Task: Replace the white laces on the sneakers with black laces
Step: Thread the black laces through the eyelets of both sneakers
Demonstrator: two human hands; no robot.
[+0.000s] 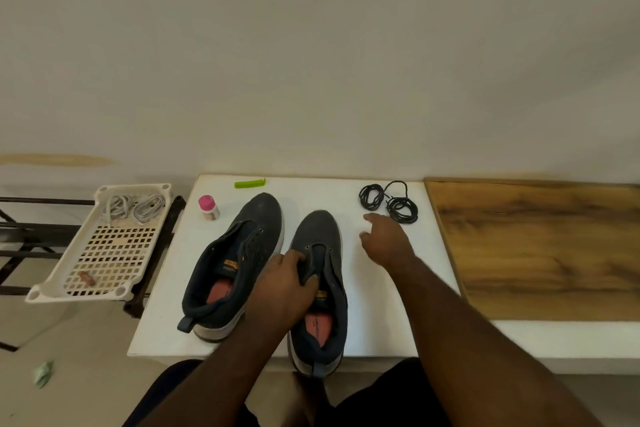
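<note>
Two dark grey sneakers without laces stand on the white table (pixel 381 322), toes pointing away. The left sneaker (pixel 239 253) leans a little to the left. My left hand (pixel 284 284) grips the tongue and left eyelet edge of the right sneaker (pixel 320 239). My right hand (pixel 384 239) hovers over the table to the right of that sneaker, fingers loosely spread, just short of two coiled black laces (pixel 389 201) at the table's far right. Two bundles of white laces (pixel 135 206) lie in the cream plastic tray (pixel 104 267) to the left.
A small bottle with a pink cap (pixel 209 207) and a green clip (pixel 250 183) sit at the table's far edge. A wooden board (pixel 540 246) adjoins the table on the right. The tray rests on a black metal rack (pixel 31 236). A wall stands behind.
</note>
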